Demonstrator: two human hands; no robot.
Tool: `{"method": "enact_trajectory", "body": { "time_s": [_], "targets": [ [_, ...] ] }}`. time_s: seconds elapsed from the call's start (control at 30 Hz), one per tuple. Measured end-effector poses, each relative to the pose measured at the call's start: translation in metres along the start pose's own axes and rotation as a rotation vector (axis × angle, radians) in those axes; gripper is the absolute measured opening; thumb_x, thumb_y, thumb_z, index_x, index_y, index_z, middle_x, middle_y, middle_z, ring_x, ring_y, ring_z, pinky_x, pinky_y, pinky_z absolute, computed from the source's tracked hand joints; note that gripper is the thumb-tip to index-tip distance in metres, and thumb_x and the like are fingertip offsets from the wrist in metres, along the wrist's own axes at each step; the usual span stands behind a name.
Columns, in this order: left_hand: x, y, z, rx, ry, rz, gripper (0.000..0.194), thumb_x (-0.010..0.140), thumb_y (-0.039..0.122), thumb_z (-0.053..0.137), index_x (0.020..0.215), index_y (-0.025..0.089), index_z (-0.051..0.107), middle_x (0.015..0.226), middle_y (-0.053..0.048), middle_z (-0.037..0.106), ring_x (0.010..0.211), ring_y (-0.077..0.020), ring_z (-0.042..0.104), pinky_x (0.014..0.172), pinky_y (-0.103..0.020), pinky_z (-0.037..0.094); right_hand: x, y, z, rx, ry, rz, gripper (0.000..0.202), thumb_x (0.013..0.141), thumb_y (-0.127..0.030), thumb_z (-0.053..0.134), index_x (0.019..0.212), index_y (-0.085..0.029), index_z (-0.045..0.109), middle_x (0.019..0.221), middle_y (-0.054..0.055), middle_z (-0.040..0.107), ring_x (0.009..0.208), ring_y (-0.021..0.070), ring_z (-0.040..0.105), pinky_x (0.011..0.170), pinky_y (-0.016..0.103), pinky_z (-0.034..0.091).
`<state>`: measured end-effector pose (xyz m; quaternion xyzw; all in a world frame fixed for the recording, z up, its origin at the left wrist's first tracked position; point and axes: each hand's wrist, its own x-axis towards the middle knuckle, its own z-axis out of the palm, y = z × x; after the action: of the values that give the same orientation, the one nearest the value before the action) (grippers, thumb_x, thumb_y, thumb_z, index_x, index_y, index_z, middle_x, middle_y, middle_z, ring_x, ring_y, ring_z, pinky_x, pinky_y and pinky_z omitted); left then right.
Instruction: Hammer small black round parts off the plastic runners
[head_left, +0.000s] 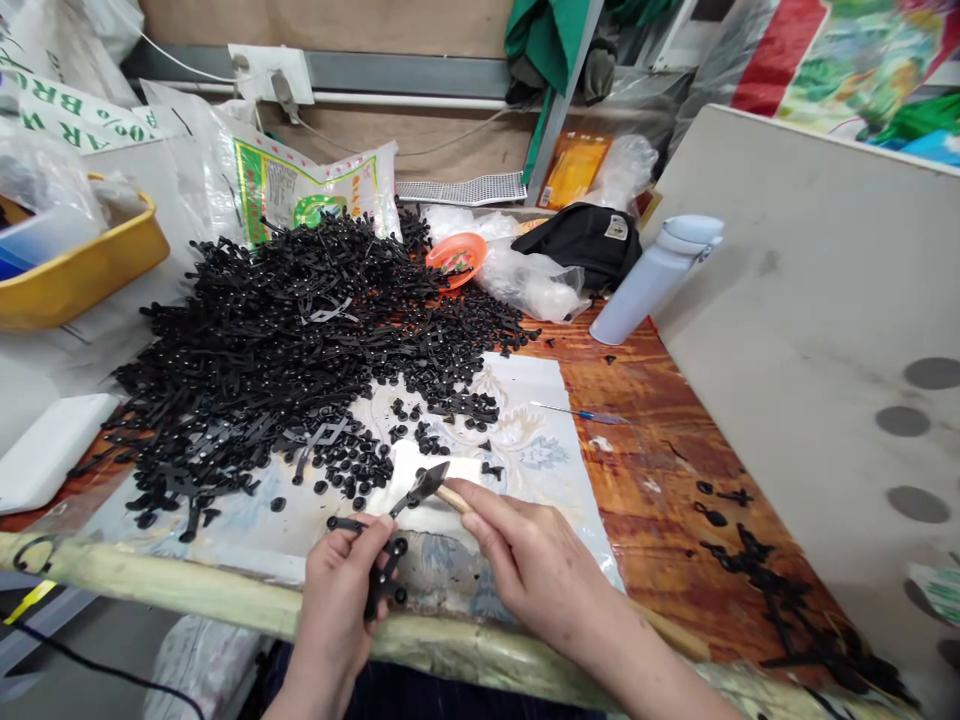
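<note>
My left hand [341, 585] is closed on a black branched plastic part [384, 575], its thumb and fingers pinching one arm of it. In my right hand [529, 555] is a small tool with a wooden handle [454, 496] and a dark pointed blade [430, 480]. The blade tip rests at the end of the part's arm, above a white pad [450, 487]. Behind both hands a large heap of black plastic parts [300, 320] covers the left and middle of the table, with small round black pieces [352, 465] scattered at its front edge.
A blue pen-like tool [581, 413] lies right of the patterned sheet [540, 390]. Farther back stand a pale blue bottle [652, 285], a black bag [589, 245] and an orange dish [457, 255]. Black scraps [780, 600] lie at the right; a yellow basket [97, 265] is at the left.
</note>
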<state>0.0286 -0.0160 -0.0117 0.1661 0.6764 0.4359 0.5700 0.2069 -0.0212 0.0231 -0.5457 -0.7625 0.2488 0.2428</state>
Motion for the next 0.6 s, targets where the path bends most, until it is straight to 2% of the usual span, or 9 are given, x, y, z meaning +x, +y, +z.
{"method": "enact_trajectory", "body": {
  "time_s": [0.17,0.2,0.33,0.43,0.5,0.6],
  "targets": [
    [0.004,-0.005,-0.001,0.006,0.006,0.018,0.037,0.051,0.044,0.078,0.066,0.017,0.056,0.039,0.009,0.047,0.028,-0.0052,0.037,0.022,-0.012,0.024,0.001,-0.004,-0.001,0.071,0.156,-0.123,0.037,0.095,-0.022,0.038,0.129,-0.020,0.050,0.106,0.009,0.069,0.086,0.0191,0.067,0.074,0.031,0.054],
    [0.004,-0.005,-0.002,0.008,0.010,0.020,0.037,0.051,0.043,0.077,0.065,0.017,0.056,0.039,0.009,0.047,0.029,-0.0057,0.038,0.022,-0.012,0.025,0.002,-0.003,0.001,0.042,0.136,-0.119,0.036,0.095,-0.022,0.038,0.128,-0.019,0.052,0.102,0.010,0.070,0.085,0.0198,0.067,0.073,0.032,0.054],
    [0.003,0.001,-0.005,0.062,0.006,0.025,0.035,0.052,0.043,0.076,0.062,0.018,0.054,0.038,0.009,0.045,0.028,-0.0058,0.037,0.021,-0.012,0.024,0.006,-0.002,0.003,-0.076,-0.075,-0.040,0.033,0.094,-0.021,0.039,0.121,-0.022,0.057,0.087,0.007,0.071,0.074,0.0203,0.068,0.067,0.032,0.053],
    [0.003,0.008,-0.006,0.115,-0.014,0.010,0.033,0.053,0.042,0.075,0.058,0.018,0.052,0.037,0.010,0.043,0.025,-0.0043,0.033,0.021,-0.013,0.023,0.010,-0.005,-0.004,0.032,-0.037,-0.031,0.035,0.096,-0.024,0.036,0.126,-0.026,0.053,0.093,0.005,0.071,0.076,0.0177,0.067,0.068,0.029,0.052],
    [0.003,0.011,-0.005,0.136,-0.027,0.010,0.032,0.054,0.041,0.073,0.056,0.018,0.051,0.037,0.010,0.043,0.024,-0.0034,0.030,0.021,-0.013,0.023,0.012,-0.005,-0.005,0.059,0.005,-0.045,0.036,0.096,-0.025,0.033,0.128,-0.023,0.050,0.096,0.007,0.070,0.077,0.0180,0.067,0.069,0.030,0.052],
    [0.005,0.015,-0.005,0.158,-0.058,0.017,0.030,0.057,0.040,0.072,0.056,0.018,0.051,0.037,0.010,0.043,0.024,-0.0032,0.030,0.021,-0.013,0.023,0.012,-0.002,-0.002,-0.075,-0.082,-0.028,0.037,0.095,-0.023,0.034,0.127,-0.020,0.052,0.088,0.009,0.071,0.074,0.0208,0.068,0.066,0.032,0.052]
  ]
}}
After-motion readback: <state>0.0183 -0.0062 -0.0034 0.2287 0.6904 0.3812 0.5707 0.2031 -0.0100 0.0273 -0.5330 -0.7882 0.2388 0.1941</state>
